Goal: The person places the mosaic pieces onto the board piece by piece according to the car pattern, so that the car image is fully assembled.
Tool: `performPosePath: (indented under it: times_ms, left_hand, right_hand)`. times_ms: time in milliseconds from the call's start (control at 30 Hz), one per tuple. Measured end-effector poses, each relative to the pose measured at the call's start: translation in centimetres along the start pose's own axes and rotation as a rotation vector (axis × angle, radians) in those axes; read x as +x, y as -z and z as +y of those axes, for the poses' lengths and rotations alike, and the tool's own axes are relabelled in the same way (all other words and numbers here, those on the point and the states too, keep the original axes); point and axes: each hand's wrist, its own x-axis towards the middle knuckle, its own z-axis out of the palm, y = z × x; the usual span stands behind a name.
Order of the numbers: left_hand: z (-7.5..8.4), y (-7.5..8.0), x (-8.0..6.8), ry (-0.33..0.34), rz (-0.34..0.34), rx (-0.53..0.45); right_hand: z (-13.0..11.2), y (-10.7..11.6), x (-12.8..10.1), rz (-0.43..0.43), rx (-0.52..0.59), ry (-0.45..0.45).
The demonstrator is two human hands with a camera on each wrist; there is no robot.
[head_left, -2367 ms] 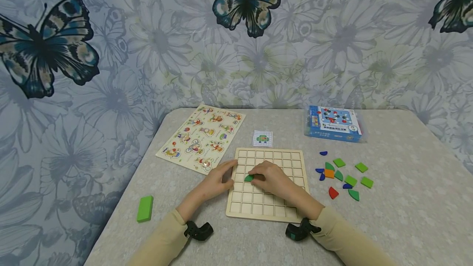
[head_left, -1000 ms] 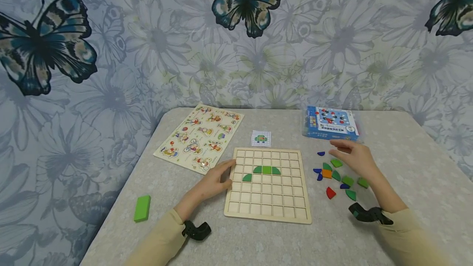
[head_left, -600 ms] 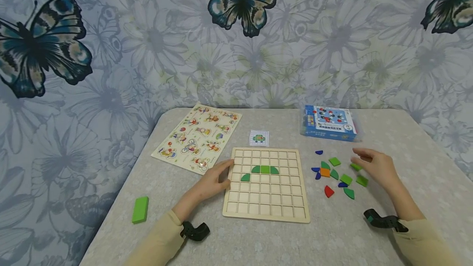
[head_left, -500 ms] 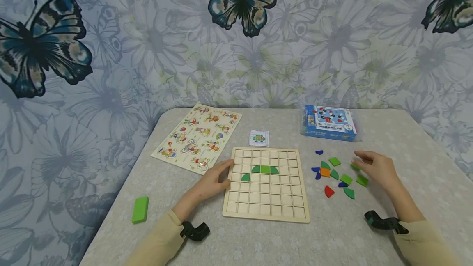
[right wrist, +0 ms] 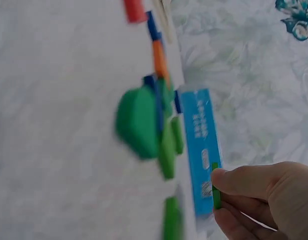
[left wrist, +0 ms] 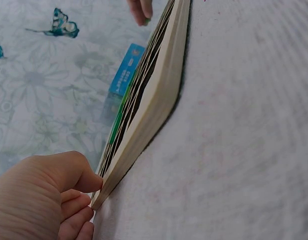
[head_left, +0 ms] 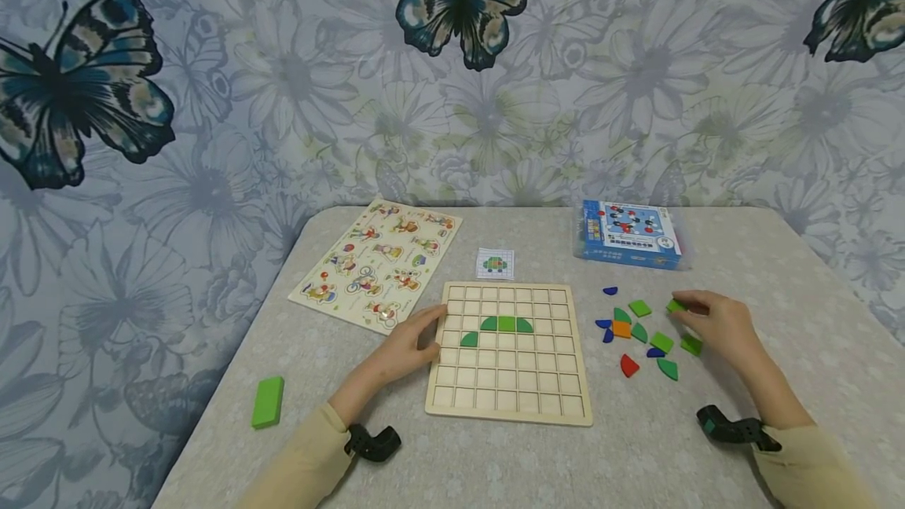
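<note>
Right hand (head_left: pixel 717 324) has closed since half second ago, now pinching small green square tile (head_left: pixel 675 305) lifted from loose pile. Square wooden grid board (head_left: pixel 507 383) flat on grey table (head_left: pixel 792 289), four green pieces in upper cells. Left hand (head_left: pixel 408 346) grips board's left edge, well apart from tile.

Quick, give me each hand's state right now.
Left hand: fingers curled round the left edge of the board, holding it.
Right hand: pinching a green tile between thumb and fingers.
</note>
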Motion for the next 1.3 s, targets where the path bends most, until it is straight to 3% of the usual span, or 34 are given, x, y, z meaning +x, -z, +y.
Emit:
performPosePath:
  times_ms: [167, 367, 833, 1300]
  left_hand:
    - [0.0, 0.1, -0.2, 0.006, 0.001, -0.007]
    - [0.0, 0.1, -0.3, 0.017, -0.005, -0.016]
    - [0.3, 0.2, -0.2, 0.003, -0.009, -0.006]
    - [0.1, 0.2, -0.2, 0.000, -0.006, 0.000]
  right_hand:
    - [-2.5, 0.4, 1.0, 0.002, 0.020, 0.068]
    - [-6.7, 0.1, 2.2, -0.072, 0.089, 0.116]
    - [-13.9, -4.9, 4.1, -0.091, 0.236, 0.433]
    - [-18.6, -9.6, 3.7, -0.243, 0.360, 0.488]
